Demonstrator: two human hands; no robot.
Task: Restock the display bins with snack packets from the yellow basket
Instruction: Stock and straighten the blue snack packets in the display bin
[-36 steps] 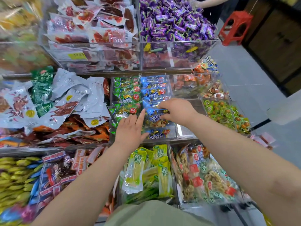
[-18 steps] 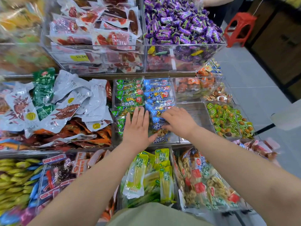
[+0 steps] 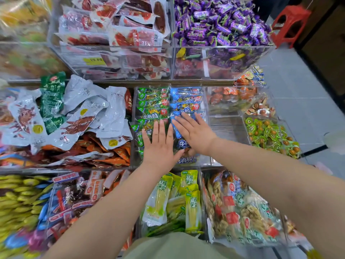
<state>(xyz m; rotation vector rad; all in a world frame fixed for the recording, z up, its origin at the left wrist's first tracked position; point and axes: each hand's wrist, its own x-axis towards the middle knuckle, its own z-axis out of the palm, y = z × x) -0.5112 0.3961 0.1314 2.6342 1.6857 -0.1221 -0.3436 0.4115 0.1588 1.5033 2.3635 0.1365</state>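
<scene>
Both hands lie flat on the packets in the clear middle bin [image 3: 133, 146]. My left hand [image 3: 160, 144] rests palm down, fingers spread, over the row of green snack packets [image 3: 153, 105]. My right hand [image 3: 194, 131] lies flat with fingers stretched out on the row of blue snack packets [image 3: 186, 99]. Neither hand grips a packet. A blue packet [image 3: 183, 143] shows between the two hands. The yellow basket is not in view.
A clear empty bin [image 3: 225, 128] sits just right of the blue packets. White and green pouches [image 3: 84, 113] fill the bin to the left. Purple candies [image 3: 220, 21] and red meat packs [image 3: 121, 25] fill the upper bins. A red stool [image 3: 289, 23] stands on the floor.
My right hand let go of the blue packet it pinched and now lies flat on the blue row. My left hand slid forward onto the green packets.
</scene>
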